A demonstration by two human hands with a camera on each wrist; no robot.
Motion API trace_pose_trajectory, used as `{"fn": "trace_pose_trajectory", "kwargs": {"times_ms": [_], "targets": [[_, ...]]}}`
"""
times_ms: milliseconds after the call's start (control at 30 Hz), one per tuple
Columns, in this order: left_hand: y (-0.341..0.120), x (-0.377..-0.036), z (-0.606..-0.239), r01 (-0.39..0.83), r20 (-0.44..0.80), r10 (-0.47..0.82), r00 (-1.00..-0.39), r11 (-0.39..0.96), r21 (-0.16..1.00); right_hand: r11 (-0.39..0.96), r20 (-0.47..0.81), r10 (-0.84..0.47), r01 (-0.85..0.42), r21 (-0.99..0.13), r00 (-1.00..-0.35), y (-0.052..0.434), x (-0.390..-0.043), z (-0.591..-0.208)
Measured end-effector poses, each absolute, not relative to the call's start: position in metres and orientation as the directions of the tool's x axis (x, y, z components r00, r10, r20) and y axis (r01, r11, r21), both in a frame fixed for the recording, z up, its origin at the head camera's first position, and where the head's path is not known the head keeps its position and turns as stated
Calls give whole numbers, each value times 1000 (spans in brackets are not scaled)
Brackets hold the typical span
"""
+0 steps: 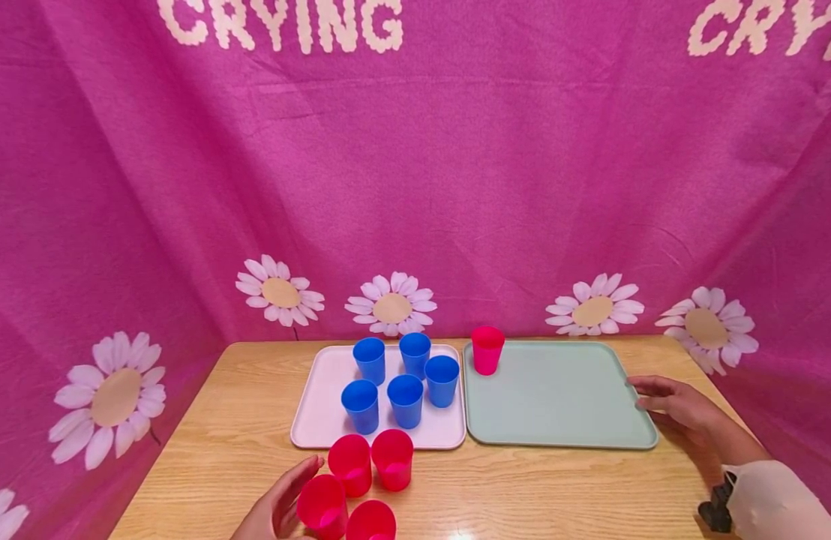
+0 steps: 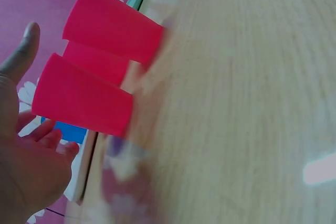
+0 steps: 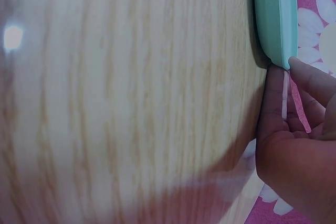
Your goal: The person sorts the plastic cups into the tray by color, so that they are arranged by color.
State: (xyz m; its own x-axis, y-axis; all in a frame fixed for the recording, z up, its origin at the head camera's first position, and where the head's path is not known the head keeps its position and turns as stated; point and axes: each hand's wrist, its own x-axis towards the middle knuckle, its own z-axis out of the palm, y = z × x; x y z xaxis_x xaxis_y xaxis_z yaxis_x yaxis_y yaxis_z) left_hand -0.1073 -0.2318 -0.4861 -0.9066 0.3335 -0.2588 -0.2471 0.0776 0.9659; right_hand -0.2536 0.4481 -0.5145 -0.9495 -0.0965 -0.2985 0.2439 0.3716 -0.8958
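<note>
My left hand (image 1: 280, 501) is beside the nearest-left red cup (image 1: 322, 506), with thumb and fingers spread apart. In the left wrist view the fingers (image 2: 50, 132) lie close along that cup's side, and the thumb stands away from it. More red cups (image 1: 392, 459) stand upright, grouped on the wooden table. At the right, my right hand (image 1: 682, 412) touches the side edge of the green tray (image 1: 557, 405). The right wrist view shows the thumb tip at the tray's rim (image 3: 286, 59). One red cup (image 1: 487, 351) stands in the tray's far left corner.
A pale pink tray (image 1: 314, 405) lies left of the green one, their edges close together, and holds several upright blue cups (image 1: 405, 403). The wooden table (image 1: 220, 420) meets a pink cloth (image 1: 415, 187) with daisies at its back and sides.
</note>
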Motion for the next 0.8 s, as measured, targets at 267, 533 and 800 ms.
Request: {"fn": "trace_pose_trajectory", "kwargs": {"times_ms": [267, 533, 800], "targets": [[-229, -104, -493, -235, -246, 280, -928, 72, 969, 384, -302, -83, 249, -889, -950, 451, -255, -518], [-226, -102, -491, -273, -293, 231, -928, 113, 955, 411, -293, -79, 236, -880, -953, 451, -256, -520], [-225, -100, -491, -286, -307, 198, -931, 128, 950, 415, -306, -76, 249, -875, -949, 451, -256, -519]]}}
